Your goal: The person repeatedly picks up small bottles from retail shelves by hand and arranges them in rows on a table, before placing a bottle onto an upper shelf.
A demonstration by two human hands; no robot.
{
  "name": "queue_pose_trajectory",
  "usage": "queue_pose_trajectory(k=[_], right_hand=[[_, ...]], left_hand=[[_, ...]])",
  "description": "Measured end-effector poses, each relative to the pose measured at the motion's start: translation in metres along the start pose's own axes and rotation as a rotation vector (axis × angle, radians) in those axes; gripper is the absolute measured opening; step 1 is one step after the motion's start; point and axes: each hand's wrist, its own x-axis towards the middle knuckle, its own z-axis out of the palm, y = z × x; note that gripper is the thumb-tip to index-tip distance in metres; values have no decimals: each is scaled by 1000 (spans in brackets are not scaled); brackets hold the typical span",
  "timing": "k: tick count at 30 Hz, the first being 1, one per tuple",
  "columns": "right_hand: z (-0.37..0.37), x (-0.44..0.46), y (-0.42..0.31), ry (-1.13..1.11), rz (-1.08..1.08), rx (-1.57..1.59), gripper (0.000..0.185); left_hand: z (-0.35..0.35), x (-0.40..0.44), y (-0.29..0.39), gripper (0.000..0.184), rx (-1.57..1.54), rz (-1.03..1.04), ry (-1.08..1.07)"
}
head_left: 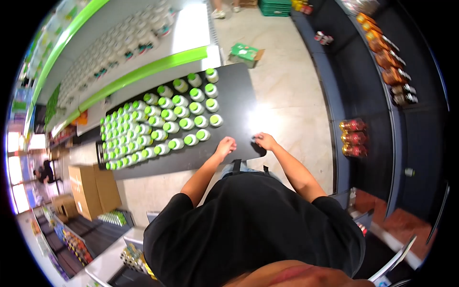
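Observation:
Many white bottles with green caps (216, 120) stand in rows on a dark table (234, 95), filling its left and middle parts. My left hand (227, 145) is over the table's near edge, right of the nearest bottles, with its fingers curled in; whether anything is inside them is too small to tell. At the table's right corner is my right hand (264, 141), its fingers bent together near a small dark spot at the fingertips that I cannot make out. Neither hand touches a bottle.
Behind the table rises a white shelf with a green edge (158, 69) and rows of bottles. A green carton (245, 53) lies on the floor. Dark shelves with red bottles (354, 138) line the right. Cardboard boxes (86, 189) stand at left. Another person's feet (219, 13) show at the top.

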Motion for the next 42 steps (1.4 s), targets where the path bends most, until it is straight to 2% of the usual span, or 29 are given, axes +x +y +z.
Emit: queue_pose_trajectory(k=[2,3,4,5,6,8,10,13,14,16,18,19,21,23,26,28,30,32,34,35,36,37,40,42], right_hand=[[-39,-50,77,183,54,-303,30],[-57,-76,126,255,60,-386,31],[-71,-111,174,445,-8,-535,28],[-83,-124,256,418,218,-238,26],[-95,-153,340,419,54,-198,24],[-110,-262,292,688,552,343,23],[-107,-341,320,871,612,485,20],[-75,-438,372,1037,657,673,18],[-55,-464,389,1053,681,648,21],[-3,-504,468,948,807,301,24],[63,-529,505,686,733,-699,27],[89,-534,491,642,688,-640,27],[119,-541,430,641,840,219,27],[150,-537,389,627,913,580,27],[178,-523,379,699,844,769,25],[173,-516,378,761,804,868,24],[156,-514,379,843,776,955,23],[134,-514,384,925,753,1028,22],[108,-517,394,997,739,1091,22],[95,-519,399,1025,739,1120,21],[81,-523,406,1050,740,1144,21],[68,-526,411,1066,744,1172,20],[25,-535,432,1085,741,1250,19],[-13,-538,452,1096,675,1364,18]], left_hand=[[13,23,-38,15,255,160,-76],[26,20,-43,18,483,196,-77],[40,19,-45,20,710,239,-75],[58,12,-40,25,823,209,-137],[76,9,-40,27,884,200,-216],[108,15,-53,31,971,242,-347],[145,25,-67,36,1154,268,-418],[210,27,-80,39,1281,251,-562],[230,30,-90,40,1324,255,-609],[274,33,-103,42,1408,288,-696],[318,23,-107,42,1491,277,-756],[341,19,-107,41,1474,239,-812],[381,22,-110,41,1436,234,-907],[413,29,-109,40,1420,232,-988],[437,74,-122,37,1435,239,-959],[447,100,-125,33,1408,92,-924],[447,154,-144,33,1588,-26,-917],[465,167,-141,34,1913,-142,-926],[496,172,-140,35,2216,-244,-1026],[514,189,-149,38,2488,-38,-1509],[534,194,-148,36,2463,-35,-1511],[556,202,-145,33,2359,-26,-1410],[618,222,-128,27,1850,10,-1079],[661,229,-114,24,1519,39,-958]])
